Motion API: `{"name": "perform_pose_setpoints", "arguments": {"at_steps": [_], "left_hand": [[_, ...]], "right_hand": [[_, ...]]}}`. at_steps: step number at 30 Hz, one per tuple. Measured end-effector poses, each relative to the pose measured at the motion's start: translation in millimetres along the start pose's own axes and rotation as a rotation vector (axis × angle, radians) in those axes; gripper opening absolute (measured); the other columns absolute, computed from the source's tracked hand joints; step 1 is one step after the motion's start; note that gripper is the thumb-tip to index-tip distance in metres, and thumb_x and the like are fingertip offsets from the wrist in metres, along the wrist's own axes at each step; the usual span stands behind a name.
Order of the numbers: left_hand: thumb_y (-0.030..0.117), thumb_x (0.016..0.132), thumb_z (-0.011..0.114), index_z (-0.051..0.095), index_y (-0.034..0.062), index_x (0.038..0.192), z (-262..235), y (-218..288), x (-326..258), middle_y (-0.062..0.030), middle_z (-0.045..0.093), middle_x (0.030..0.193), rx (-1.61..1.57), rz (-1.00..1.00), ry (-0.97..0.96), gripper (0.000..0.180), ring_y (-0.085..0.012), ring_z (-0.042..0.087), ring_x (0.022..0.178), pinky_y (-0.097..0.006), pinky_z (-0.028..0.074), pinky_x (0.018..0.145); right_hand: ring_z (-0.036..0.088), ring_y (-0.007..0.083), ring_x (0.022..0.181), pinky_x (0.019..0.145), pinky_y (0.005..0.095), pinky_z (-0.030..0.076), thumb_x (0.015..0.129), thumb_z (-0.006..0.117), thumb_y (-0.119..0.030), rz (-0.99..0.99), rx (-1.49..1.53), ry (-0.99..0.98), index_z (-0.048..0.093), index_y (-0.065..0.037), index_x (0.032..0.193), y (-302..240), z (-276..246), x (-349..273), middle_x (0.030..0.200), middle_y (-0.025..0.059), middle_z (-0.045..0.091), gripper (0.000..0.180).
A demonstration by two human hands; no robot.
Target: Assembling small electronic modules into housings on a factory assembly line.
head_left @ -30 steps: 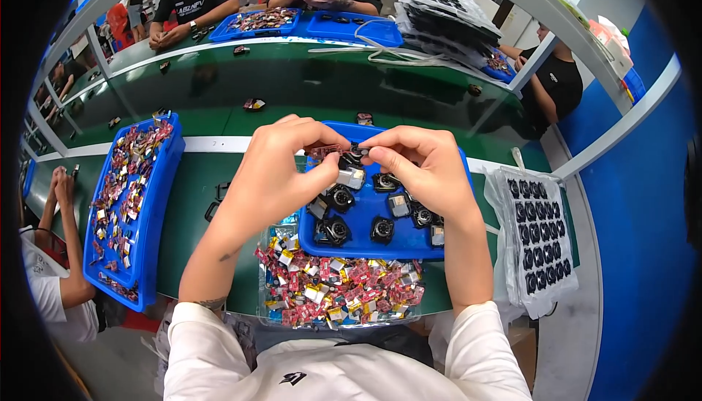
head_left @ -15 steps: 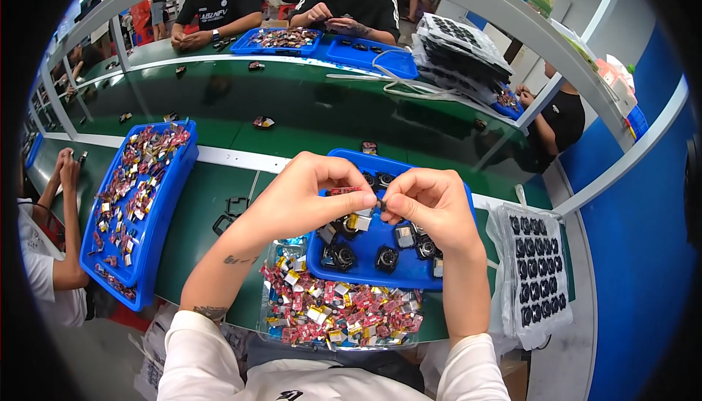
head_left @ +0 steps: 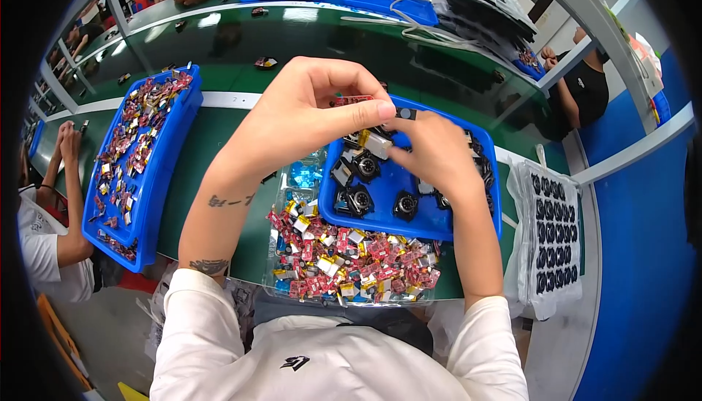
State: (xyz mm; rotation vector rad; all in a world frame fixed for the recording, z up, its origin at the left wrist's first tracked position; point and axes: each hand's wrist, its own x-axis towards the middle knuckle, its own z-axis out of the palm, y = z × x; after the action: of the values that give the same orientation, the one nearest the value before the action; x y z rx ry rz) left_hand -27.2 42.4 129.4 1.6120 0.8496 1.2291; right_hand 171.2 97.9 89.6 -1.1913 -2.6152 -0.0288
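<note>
My left hand (head_left: 322, 105) is raised over the left end of the blue tray (head_left: 380, 216), its thumb and fingers pinching a small red circuit board (head_left: 352, 100). Below that hand shows a silver battery with yellow tape (head_left: 375, 143). A small black plastic piece (head_left: 404, 114) juts out past my left thumb tip. My right hand (head_left: 442, 156) is close against these parts. Its thumb lies beside the battery and its index finger passes under the black piece; the other fingers are hidden, so its grip is unclear. Black round-faced watch-like housings (head_left: 358, 199) lie in the tray.
In front of me, a clear container (head_left: 274, 287) is heaped with red boards and batteries. Another blue tray (head_left: 150, 244) of boards stands left, near a co-worker's hands (head_left: 69, 141). To the right lies a white tray (head_left: 523, 211) of black housings. Beyond is a green conveyor (head_left: 307, 39).
The view has shifted, so the bench sits higher in the picture. My right hand has turned palm-down, its thumb now beside the battery. My left hand still holds the circuit board.
</note>
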Motion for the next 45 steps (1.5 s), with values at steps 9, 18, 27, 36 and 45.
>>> {"name": "perform_pose_setpoints", "arguments": {"at_steps": [9,18,27,36,45], "left_hand": [[0.012,0.084,0.065,0.062,-0.0008,0.084,5,4,-4,-0.0001,0.059,0.079,0.022,0.017,0.026,0.014,-0.0054,0.054,0.075,-0.021,0.043,0.069],[0.01,0.085,0.063,0.062,-0.0016,0.082,-3,-2,1,-0.0044,0.059,0.091,0.203,0.072,0.091,0.012,-0.0079,0.055,0.081,-0.022,0.044,0.074],[0.008,0.082,0.063,0.064,-0.0024,0.082,3,-4,3,-0.0129,0.061,0.112,0.432,0.161,0.17,0.011,-0.0125,0.058,0.091,-0.026,0.047,0.076],[0.01,0.079,0.066,0.068,-0.0012,0.08,8,-5,2,-0.0134,0.064,0.108,0.557,0.17,0.232,0.011,-0.0111,0.058,0.083,-0.024,0.046,0.071],[0.011,0.076,0.068,0.07,0.0005,0.079,10,-11,3,-0.0136,0.066,0.103,0.612,0.167,0.306,0.011,-0.0138,0.059,0.087,-0.026,0.045,0.074]], "right_hand": [[0.057,0.0289,0.093,0.077,0.0391,0.048,0.059,0.076,-0.012,-0.145,0.056,-0.274,0.062,-0.007,0.105,-1,25,-6,0.098,0.0115,0.057,0.049],[0.059,0.0128,0.08,0.072,0.0254,0.049,0.067,0.072,-0.012,-0.165,1.19,-0.196,0.06,0.001,0.111,8,4,8,0.087,0.006,0.06,0.048],[0.065,0.0227,0.084,0.075,0.034,0.056,0.096,0.04,-0.023,0.009,1.842,-0.132,0.052,0.008,0.114,-12,-4,4,0.097,0.0167,0.062,0.037],[0.065,0.0212,0.085,0.074,0.0305,0.056,0.098,0.037,-0.023,-0.019,1.719,0.016,0.052,0.007,0.119,-19,-4,3,0.098,0.0163,0.062,0.039],[0.064,0.0162,0.086,0.072,0.0272,0.055,0.096,0.045,-0.02,-0.046,1.589,0.107,0.054,0.005,0.117,-22,-2,1,0.099,0.0132,0.063,0.034]]}}
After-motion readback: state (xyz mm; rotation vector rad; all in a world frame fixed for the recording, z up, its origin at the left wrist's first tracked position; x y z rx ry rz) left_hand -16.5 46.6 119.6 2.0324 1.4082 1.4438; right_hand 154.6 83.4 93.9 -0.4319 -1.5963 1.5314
